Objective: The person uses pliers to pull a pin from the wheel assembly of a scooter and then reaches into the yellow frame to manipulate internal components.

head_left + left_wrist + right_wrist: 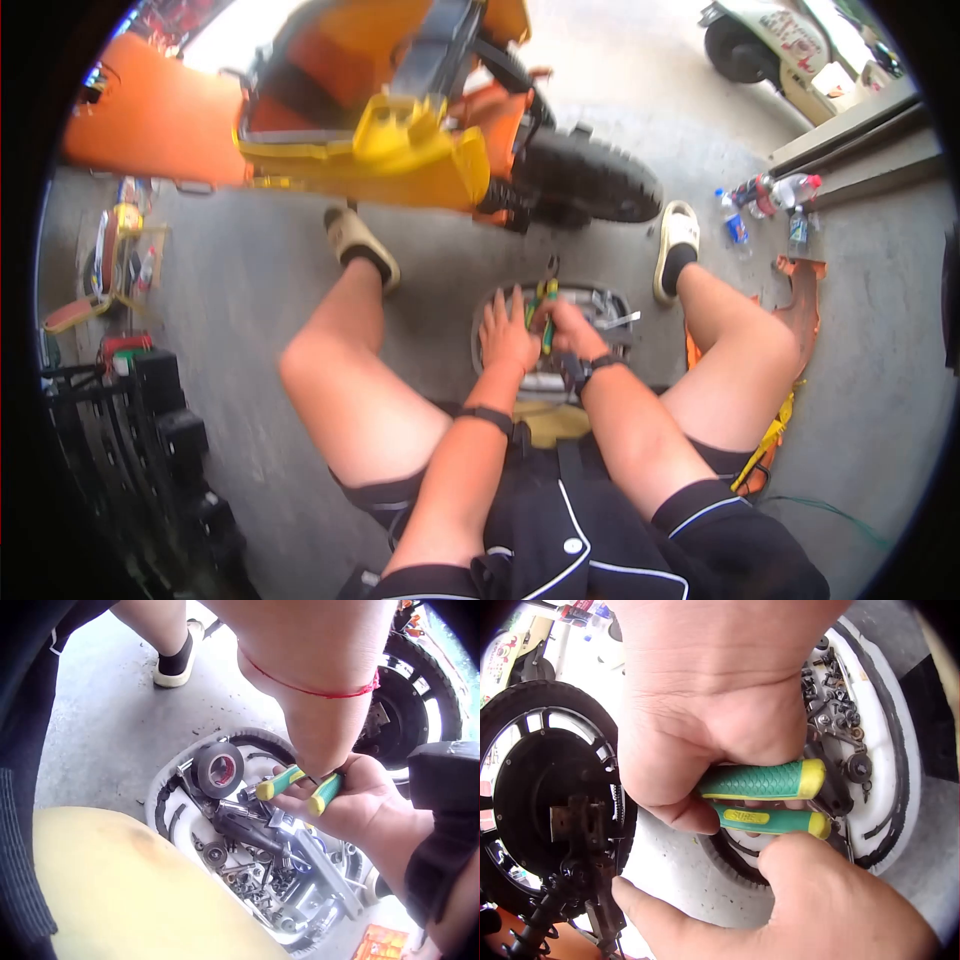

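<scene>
My right hand (576, 332) grips a pair of pliers (769, 781) with green and yellow handles. In the head view the metal jaws point away from me. Alongside is my left hand (510, 340), its fingers spread and mostly straight. In the right wrist view the left thumb (795, 851) is right at the end of the lower handle. Beneath both hands lies an oval tray (166, 780) with a dark-edged rim. It holds a roll of black tape (202, 771), a black-handled screwdriver (247, 831) and many small bolts and fittings.
An orange and yellow scooter or motorbike body (420, 165) with a black wheel (590, 178) stands ahead. Plastic bottles (735, 218) are on the floor to the right, near an orange panel (803, 315). Black hardware (150, 430) is at the left.
</scene>
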`<action>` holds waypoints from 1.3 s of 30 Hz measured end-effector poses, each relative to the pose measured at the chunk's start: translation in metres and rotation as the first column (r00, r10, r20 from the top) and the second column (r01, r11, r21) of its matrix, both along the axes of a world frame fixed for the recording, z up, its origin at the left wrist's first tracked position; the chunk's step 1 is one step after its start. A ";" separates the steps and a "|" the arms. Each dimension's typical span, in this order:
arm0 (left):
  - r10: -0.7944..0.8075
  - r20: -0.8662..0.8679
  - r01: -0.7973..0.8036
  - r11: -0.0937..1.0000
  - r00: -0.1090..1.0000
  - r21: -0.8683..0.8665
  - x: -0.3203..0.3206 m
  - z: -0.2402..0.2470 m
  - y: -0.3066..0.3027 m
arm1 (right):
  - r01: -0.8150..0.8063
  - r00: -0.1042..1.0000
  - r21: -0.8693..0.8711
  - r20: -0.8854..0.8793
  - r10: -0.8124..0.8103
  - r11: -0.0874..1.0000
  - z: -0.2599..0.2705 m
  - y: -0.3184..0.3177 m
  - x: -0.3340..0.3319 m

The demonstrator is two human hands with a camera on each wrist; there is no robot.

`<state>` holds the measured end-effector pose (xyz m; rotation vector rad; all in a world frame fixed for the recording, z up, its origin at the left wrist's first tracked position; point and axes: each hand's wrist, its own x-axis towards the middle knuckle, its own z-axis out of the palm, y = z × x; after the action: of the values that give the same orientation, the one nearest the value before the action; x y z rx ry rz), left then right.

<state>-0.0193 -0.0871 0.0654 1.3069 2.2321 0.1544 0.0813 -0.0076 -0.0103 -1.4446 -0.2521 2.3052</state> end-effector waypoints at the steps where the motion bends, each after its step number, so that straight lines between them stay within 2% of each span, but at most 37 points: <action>1: 0.002 0.012 -0.003 0.998 1.000 0.064 0.000 -0.007 -0.003 | 0.000 1.000 -0.048 -0.001 0.000 0.999 -0.004 0.000 0.003; 2: -0.015 0.016 0.014 0.998 1.000 0.057 -0.002 -0.009 -0.004 | -0.019 0.997 -0.031 0.074 0.021 0.999 0.006 0.000 0.003; 4: -0.045 -0.006 0.045 0.999 0.999 -0.006 -0.001 -0.018 -0.006 | -0.038 0.996 0.065 0.089 0.032 0.997 -0.022 -0.004 0.004; 5: -0.039 0.018 0.040 0.998 0.999 -0.046 -0.002 -0.019 -0.005 | 0.004 0.999 0.022 0.037 -0.005 1.000 -0.011 -0.004 0.002; 6: -0.038 0.041 0.042 0.995 0.998 -0.092 -0.002 -0.005 -0.003 | -0.038 0.998 0.038 0.045 0.036 0.999 -0.015 -0.005 0.002; 7: -0.069 0.046 0.071 0.996 0.997 -0.062 -0.006 -0.015 -0.007 | -0.017 0.996 0.045 0.084 0.013 0.999 0.013 -0.008 -0.002; 9: -0.070 0.061 0.074 0.995 0.996 -0.061 -0.008 -0.004 -0.005 | -0.092 0.993 0.094 0.089 0.083 0.991 -0.026 -0.005 -0.002; 10: -0.066 0.069 0.072 0.994 0.995 -0.087 -0.010 -0.002 -0.006 | -0.135 0.986 0.099 0.113 0.124 0.986 -0.022 -0.004 -0.004; 12: -0.051 0.083 0.059 0.993 0.995 -0.099 -0.012 -0.004 -0.008 | -0.096 0.993 0.120 0.076 0.087 0.988 -0.004 -0.010 -0.004; 14: -0.037 0.103 0.049 0.992 0.994 -0.113 -0.013 -0.004 -0.012 | -0.090 0.984 0.121 0.166 0.069 0.989 0.017 -0.012 -0.004; 17: -0.057 0.092 0.070 0.986 0.994 -0.152 -0.013 -0.004 -0.010 | -0.161 0.978 0.152 0.158 0.136 0.975 -0.030 -0.012 0.002; 27: -0.077 0.132 0.110 0.957 0.988 -0.267 -0.018 -0.006 -0.020 | -0.097 0.984 0.090 0.161 0.082 0.991 -0.011 -0.009 0.012; 35: -0.117 0.152 0.157 0.944 0.981 -0.289 -0.017 -0.007 -0.018 | -0.078 0.988 0.091 0.137 0.066 0.993 -0.011 -0.010 0.010; 37: -0.117 0.094 0.134 0.972 0.989 -0.191 -0.018 -0.009 -0.020 | -0.079 0.990 0.085 0.127 0.068 0.993 -0.013 -0.008 0.007; 39: -0.128 0.088 0.146 0.956 0.988 -0.256 -0.018 -0.003 -0.017 | -0.055 0.986 0.095 0.160 0.040 0.994 -0.010 -0.009 0.006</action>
<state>-0.0374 -0.1039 0.0627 1.2833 2.0140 -0.1398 0.0868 -0.0169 -0.0201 -1.5876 -0.4453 2.1835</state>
